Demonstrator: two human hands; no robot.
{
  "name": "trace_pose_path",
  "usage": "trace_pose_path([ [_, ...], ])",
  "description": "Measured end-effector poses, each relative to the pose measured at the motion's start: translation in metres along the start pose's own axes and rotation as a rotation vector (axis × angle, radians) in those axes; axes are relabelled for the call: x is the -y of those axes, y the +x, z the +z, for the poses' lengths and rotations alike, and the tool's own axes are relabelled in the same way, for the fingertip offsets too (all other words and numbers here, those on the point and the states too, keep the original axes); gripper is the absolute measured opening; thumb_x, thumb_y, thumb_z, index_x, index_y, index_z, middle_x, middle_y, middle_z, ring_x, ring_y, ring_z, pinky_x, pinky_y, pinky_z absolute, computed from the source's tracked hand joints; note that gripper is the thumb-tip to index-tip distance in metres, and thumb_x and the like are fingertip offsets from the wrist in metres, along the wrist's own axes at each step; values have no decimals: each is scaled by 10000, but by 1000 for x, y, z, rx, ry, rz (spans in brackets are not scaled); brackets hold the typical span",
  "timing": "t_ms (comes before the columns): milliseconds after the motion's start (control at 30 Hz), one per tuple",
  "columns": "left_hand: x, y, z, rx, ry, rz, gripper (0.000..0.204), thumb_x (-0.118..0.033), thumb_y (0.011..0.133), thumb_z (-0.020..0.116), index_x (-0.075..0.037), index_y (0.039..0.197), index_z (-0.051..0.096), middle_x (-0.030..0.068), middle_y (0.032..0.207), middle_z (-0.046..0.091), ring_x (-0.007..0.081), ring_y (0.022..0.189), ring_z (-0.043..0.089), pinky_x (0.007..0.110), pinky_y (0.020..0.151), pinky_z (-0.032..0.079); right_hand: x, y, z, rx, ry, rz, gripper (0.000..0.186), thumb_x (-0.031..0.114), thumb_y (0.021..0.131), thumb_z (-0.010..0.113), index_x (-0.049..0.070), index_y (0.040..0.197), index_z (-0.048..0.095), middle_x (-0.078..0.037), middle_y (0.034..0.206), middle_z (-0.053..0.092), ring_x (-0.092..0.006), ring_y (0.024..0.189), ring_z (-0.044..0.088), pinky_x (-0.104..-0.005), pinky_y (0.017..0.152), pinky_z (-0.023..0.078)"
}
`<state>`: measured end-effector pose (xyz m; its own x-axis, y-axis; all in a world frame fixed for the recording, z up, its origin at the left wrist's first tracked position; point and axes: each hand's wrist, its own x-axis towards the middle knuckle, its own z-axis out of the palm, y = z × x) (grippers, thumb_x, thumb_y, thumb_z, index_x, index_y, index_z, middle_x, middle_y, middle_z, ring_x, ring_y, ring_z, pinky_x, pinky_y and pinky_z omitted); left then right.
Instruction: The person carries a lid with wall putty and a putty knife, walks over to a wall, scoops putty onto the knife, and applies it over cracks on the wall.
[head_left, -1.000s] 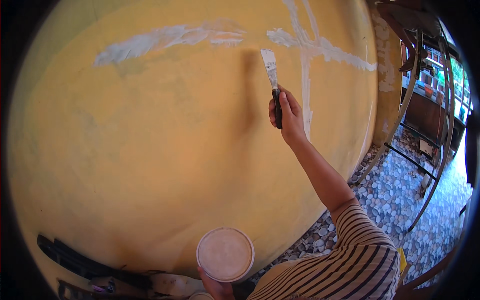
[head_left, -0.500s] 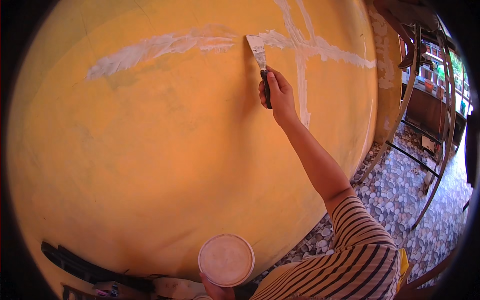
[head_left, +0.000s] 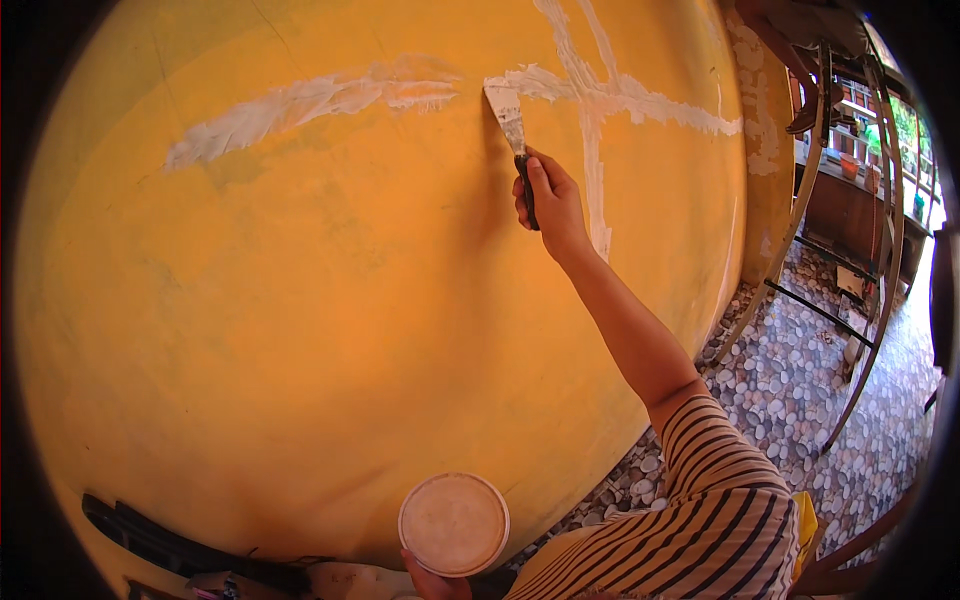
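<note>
My right hand (head_left: pixel 553 200) is closed round the black handle of a putty knife (head_left: pixel 508 115), raised high before a yellow wall (head_left: pixel 320 300). The metal blade, smeared with white, meets the wall at the left end of a white filler streak (head_left: pixel 540 82). Another streak of white filler (head_left: pixel 290 105) runs to the left, with a gap between it and the blade. Low down, my left hand (head_left: pixel 436 582) grips a round, pale tub or lid (head_left: pixel 454 525) by its lower left edge. Most of that hand's fingers are hidden beneath it.
At the right stands a metal ladder (head_left: pixel 822 320), with a person's leg (head_left: pixel 800 95) near its top. Pebble-patterned flooring (head_left: pixel 780 400) spreads below. A long black object (head_left: pixel 150 530) lies along the wall's foot at lower left. Farther back is a brown cabinet (head_left: pixel 850 225).
The view has shifted slightly, so the wall marks and putty knife appear a little lower and farther left. My hold on both things is the same.
</note>
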<state>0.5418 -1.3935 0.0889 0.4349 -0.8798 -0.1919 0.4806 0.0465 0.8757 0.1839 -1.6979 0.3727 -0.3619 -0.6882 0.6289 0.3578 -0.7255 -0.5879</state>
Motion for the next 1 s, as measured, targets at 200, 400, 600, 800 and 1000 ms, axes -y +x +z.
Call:
trace_pose_path([
  [200,0,0,5,-50,-71,-66,558,-419,1070,246,-10,1355,498,142,1318,595,289,1203,565,436,1059,441,4,7,-1,-13,19,-26,364,254,1070,460,29,1348,528,-34,770,574,-92,518,495,-252,421,373],
  [400,-4,-5,11,-137,-108,-76,560,-433,1069,258,-18,1361,494,137,1334,589,294,1201,566,446,1061,442,4,2,-2,-4,14,13,369,246,1069,455,9,1342,532,-39,758,576,-92,504,494,-254,414,373],
  [600,11,7,-15,-45,-20,1,509,-385,1068,299,-15,1360,493,143,1315,593,296,1183,571,442,1050,454,9,9,5,-30,54,12,374,233,1069,449,-4,1348,526,-45,747,580,-92,490,497,-256,404,371],
  [800,9,0,-7,-9,-129,-32,484,-364,1063,336,-13,1358,492,143,1312,590,286,1181,571,437,1035,466,11,4,10,-34,43,-16,371,231,1069,445,-13,1339,515,-51,750,585,-98,478,501,-261,394,373],
  [1000,-1,2,8,-48,-71,-53,544,-426,1058,322,-22,1386,481,135,1353,580,286,1221,560,438,1070,446,2,-7,41,-28,59,-50,342,243,1070,445,0,1297,525,-63,776,587,-114,489,512,-275,403,405],
])
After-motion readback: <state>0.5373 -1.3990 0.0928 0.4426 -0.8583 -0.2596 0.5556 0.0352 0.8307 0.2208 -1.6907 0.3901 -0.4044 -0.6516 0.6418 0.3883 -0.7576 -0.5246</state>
